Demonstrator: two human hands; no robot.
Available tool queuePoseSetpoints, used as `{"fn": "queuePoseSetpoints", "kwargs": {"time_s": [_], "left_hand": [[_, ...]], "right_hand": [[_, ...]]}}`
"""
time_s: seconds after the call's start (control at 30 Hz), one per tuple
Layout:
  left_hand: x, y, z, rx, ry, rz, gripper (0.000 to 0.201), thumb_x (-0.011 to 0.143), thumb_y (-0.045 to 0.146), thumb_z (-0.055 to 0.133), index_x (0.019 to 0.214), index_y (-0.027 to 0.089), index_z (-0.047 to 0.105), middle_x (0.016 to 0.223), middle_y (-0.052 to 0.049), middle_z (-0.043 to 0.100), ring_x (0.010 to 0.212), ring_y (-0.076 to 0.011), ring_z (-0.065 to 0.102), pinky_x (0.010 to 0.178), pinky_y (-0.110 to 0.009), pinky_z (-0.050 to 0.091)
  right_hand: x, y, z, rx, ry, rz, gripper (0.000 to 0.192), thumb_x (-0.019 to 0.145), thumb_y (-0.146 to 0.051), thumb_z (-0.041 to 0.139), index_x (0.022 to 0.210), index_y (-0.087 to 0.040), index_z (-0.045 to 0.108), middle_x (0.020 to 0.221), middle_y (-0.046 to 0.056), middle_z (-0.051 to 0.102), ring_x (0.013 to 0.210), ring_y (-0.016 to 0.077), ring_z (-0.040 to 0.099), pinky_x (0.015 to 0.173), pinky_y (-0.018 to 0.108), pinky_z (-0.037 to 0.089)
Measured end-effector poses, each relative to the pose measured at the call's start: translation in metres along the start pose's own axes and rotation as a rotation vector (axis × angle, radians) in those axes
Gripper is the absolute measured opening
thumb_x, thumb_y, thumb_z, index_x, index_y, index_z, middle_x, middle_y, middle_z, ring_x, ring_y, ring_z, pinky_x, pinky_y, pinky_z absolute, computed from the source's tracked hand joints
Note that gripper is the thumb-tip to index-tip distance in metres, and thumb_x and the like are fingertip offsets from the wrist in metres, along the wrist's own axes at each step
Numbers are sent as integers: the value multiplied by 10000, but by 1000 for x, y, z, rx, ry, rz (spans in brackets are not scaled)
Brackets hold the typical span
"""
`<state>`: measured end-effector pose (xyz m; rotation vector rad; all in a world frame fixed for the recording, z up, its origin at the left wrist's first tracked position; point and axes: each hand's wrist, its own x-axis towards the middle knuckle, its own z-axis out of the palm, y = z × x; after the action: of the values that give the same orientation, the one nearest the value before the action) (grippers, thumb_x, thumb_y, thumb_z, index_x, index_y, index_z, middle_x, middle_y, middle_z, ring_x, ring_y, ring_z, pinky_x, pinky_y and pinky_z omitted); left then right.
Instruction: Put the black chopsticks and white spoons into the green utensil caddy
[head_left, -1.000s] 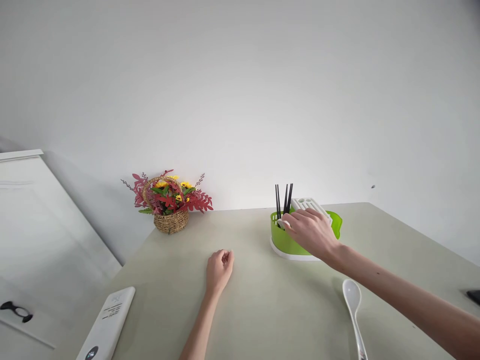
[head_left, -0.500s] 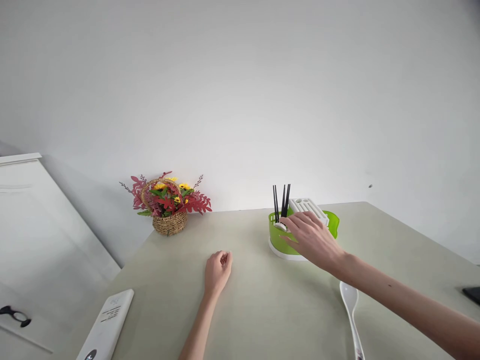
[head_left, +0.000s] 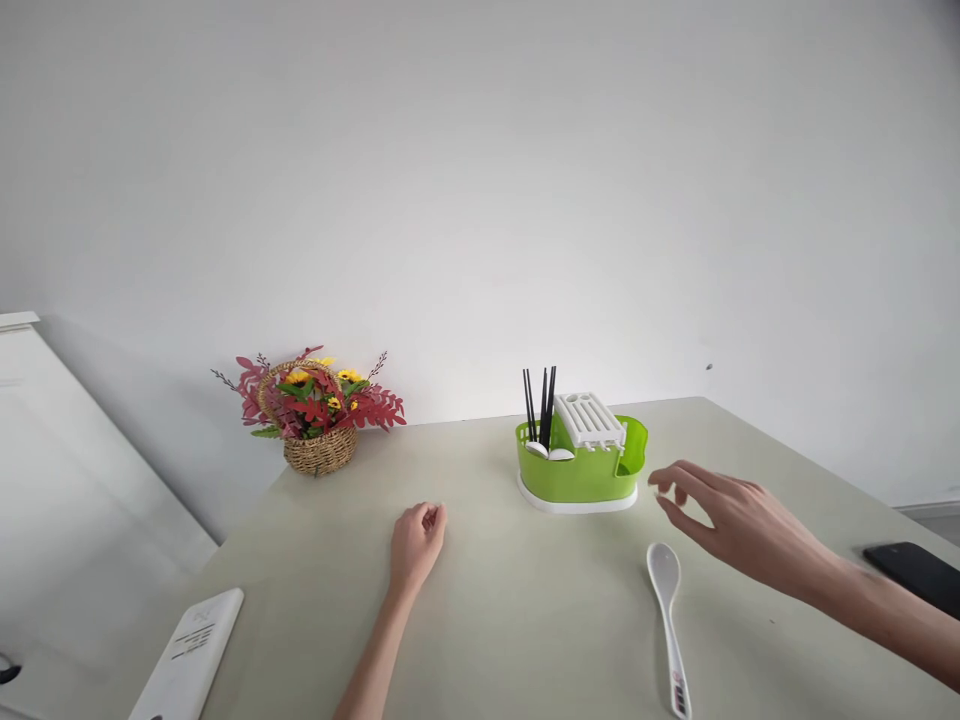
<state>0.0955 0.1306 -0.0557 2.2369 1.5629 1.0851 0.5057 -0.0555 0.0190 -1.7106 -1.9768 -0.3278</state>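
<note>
My right hand (head_left: pixel 727 510) hovers over the right part of the table, fingers apart and curved, with nothing in it. Just left of and below its fingertips lies a white spoon (head_left: pixel 664 575), bowl away from me and a patterned handle end toward me. Beyond, a green utensil holder (head_left: pixel 577 478) with a white base holds black chopsticks (head_left: pixel 547 410) and two white spoons (head_left: pixel 560 454), their bowls at the rim. A slotted white rack (head_left: pixel 589 418) tops its right half. My left hand (head_left: pixel 417 545) rests on the table, fingers curled closed around nothing visible.
A wicker basket (head_left: pixel 321 452) of artificial flowers stands at the back left. The white, flat, long object (head_left: pixel 191 650) lies at the front left. At the right edge is a black phone (head_left: pixel 911 570). A white cabinet (head_left: pixel 82 480) stands left of the table (head_left: pixel 517 610).
My right hand has moved from the holder's front to the right and toward me, uncovering the holder. The view has turned slightly right. My left hand stays curled on the table.
</note>
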Motion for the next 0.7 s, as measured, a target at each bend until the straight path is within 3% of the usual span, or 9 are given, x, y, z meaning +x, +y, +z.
{"fn": "queuePoseSetpoints", "kwargs": {"time_s": [0.07,0.17,0.33,0.43,0.53,0.7], "left_hand": [[0,1,-1,2,-7,2,407,948,484,482,630,236,534,642,-17,632,649,-191,591,626,-276,411],[0,2,-2,7,-15,9,404,949,486,484,633,237,522,639,-14,626,642,-189,583,628,-277,414],[-1,5,-4,26,-17,23,400,948,487,471,639,236,515,653,-21,631,661,-196,585,650,-289,422],[-3,6,-5,39,-16,29,401,949,490,463,643,236,514,659,-23,634,663,-196,587,652,-289,426],[-5,7,-5,46,-14,32,401,949,488,463,642,237,516,661,-25,638,667,-198,593,651,-288,427],[-6,5,-3,47,5,30,398,946,479,470,630,242,519,648,-27,633,678,-207,595,658,-291,423]], "right_hand": [[-14,11,9,100,-170,123,252,980,-467,505,1145,-330,637,1052,9,756,695,166,725,573,295,543],[-29,19,27,238,-339,298,314,922,-547,555,1126,-331,655,1014,9,773,723,186,742,605,300,557],[-31,16,53,399,-539,455,263,932,-476,502,1003,-282,664,906,-4,776,609,172,719,624,304,511],[-27,8,59,441,-568,437,238,941,-423,477,879,-259,638,762,-12,755,600,183,709,644,307,495],[-20,-4,52,470,-555,401,269,957,-423,454,806,-255,601,683,-12,730,600,192,701,632,303,490],[8,-37,-2,454,-372,297,348,1002,-496,399,833,-265,597,655,-17,696,595,183,663,603,291,469]]}}
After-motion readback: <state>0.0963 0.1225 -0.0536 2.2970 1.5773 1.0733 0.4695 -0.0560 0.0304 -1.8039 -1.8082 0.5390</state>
